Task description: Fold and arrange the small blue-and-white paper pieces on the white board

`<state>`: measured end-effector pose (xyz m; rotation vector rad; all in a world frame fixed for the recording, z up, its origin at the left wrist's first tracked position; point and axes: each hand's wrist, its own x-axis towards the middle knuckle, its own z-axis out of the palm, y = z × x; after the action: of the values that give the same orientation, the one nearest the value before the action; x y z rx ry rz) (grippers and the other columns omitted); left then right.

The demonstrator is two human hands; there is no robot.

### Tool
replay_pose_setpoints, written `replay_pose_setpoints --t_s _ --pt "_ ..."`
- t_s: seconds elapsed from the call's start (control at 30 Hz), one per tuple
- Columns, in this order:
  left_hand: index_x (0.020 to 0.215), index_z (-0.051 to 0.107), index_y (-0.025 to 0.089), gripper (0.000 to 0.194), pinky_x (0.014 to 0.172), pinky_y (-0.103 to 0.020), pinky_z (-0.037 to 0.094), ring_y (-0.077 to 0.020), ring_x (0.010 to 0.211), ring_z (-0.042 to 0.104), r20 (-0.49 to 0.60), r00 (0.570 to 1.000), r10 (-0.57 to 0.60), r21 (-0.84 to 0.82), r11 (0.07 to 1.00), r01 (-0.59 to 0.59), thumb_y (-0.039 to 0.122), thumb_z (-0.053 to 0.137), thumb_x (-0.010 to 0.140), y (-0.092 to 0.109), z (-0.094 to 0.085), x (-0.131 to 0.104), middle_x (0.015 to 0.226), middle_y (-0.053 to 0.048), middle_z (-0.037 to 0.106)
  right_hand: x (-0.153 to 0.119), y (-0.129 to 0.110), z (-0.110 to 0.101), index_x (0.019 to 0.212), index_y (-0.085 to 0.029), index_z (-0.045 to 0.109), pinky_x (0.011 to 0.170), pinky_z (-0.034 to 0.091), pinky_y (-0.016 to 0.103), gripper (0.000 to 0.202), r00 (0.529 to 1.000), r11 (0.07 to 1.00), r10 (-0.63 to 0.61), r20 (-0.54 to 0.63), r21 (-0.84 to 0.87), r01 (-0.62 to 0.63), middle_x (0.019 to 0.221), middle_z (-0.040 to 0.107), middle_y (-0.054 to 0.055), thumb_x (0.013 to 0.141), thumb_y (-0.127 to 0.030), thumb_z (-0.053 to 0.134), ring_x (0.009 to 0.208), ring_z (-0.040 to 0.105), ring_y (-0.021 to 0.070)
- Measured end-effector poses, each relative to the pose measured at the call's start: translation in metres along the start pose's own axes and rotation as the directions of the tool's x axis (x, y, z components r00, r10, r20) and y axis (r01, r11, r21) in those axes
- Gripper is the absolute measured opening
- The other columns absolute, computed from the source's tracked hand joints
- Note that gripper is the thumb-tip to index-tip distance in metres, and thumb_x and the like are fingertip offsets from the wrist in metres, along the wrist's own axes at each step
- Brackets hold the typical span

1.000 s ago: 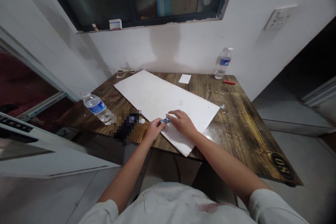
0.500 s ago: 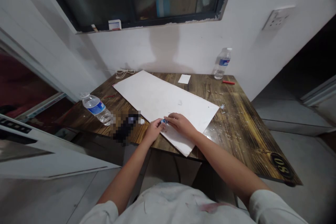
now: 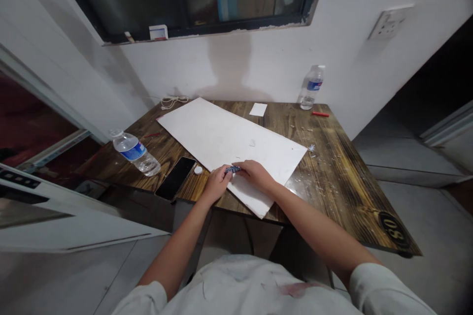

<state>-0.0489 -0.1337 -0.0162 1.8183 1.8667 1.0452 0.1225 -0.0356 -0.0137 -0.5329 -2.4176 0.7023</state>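
Probably light and easily bent, the small blue piece [image 3: 232, 170] just below frame centre suits edge holds; the left hand [image 3: 216, 183] pinches it, while the right hand's [image 3: 255, 175] grip is unclear.

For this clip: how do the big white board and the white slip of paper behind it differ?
Size: the white board is far larger than the white slip.
Place: the board reaches toward the table's near edge, while the slip lies farther back, closer to the wall.
Hands: the left hand and right hand are at the board's near side; the slip is away from both.
Shared: both are white, flat and four-sided.
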Motion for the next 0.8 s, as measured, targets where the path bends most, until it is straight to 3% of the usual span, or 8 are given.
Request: replay_pose_setpoints --t_s 0.27,0.43,0.5,0.67,0.8 --pt "0.101 0.061 0.020 0.019 0.079 -0.032 0.043 -0.0216 0.088 0.060 0.025 0.999 -0.020 0.074 0.997 0.019 0.031 0.048 0.092 0.001 0.001 -0.001 0.092 -0.005 0.067 0.000 -0.001 -0.002 0.130 -0.024 0.058 0.072 0.044 0.026 0.050 0.997 0.984 0.081 0.019 0.159 -0.083 0.081 0.070 0.000 0.082 -0.018 0.069 0.072 0.062 0.0145" --pt "0.099 0.062 0.021 0.016 0.084 -0.035 0.044 -0.0234 0.093 0.060 0.025 1.000 -0.005 0.155 0.988 0.001 0.027 0.051 0.090 0.002 0.002 -0.001 0.094 -0.006 0.067 0.000 -0.001 -0.004 0.130 -0.024 0.059 0.068 0.043 0.024 0.051 0.996 0.985 0.049 0.075 0.159 -0.060 0.077 0.068 -0.002 0.080 -0.023 0.072 0.068 0.059 0.0132" --pt "0.096 0.061 0.020 0.015 0.082 -0.034 0.044 -0.0224 0.092 0.060 0.003 1.000 0.000 0.120 0.993 -0.001 0.027 0.050 0.091 0.002 0.002 -0.001 0.093 -0.007 0.067 0.002 0.001 -0.006 0.126 -0.023 0.061 0.069 0.043 0.025 0.047 0.999 0.989 0.030 0.041 0.146 -0.036 0.078 0.068 0.000 0.081 -0.026 0.073 0.068 0.059 0.0136" --pt "0.093 0.059 0.019 0.017 0.076 -0.029 0.046 -0.0184 0.084 0.062 -0.049 0.997 -0.058 -0.064 0.996 0.055 0.031 0.046 0.093 0.003 0.002 -0.001 0.085 -0.004 0.067 0.006 0.015 -0.023 0.108 -0.023 0.071 0.077 0.044 0.029 0.022 0.976 0.996 0.083 -0.202 0.062 -0.072 0.083 0.068 0.004 0.087 -0.027 0.068 0.082 0.059 0.0181" --pt "0.094 0.062 0.018 0.017 0.074 -0.027 0.046 -0.0170 0.081 0.063 -0.031 0.996 -0.078 -0.135 0.988 0.073 0.030 0.050 0.091 0.003 0.003 -0.002 0.084 -0.004 0.068 0.004 0.031 -0.032 0.104 -0.021 0.073 0.079 0.044 0.032 0.023 0.959 0.967 0.248 -0.136 -0.025 -0.254 0.090 0.066 0.007 0.081 -0.026 0.074 0.085 0.058 0.0198"
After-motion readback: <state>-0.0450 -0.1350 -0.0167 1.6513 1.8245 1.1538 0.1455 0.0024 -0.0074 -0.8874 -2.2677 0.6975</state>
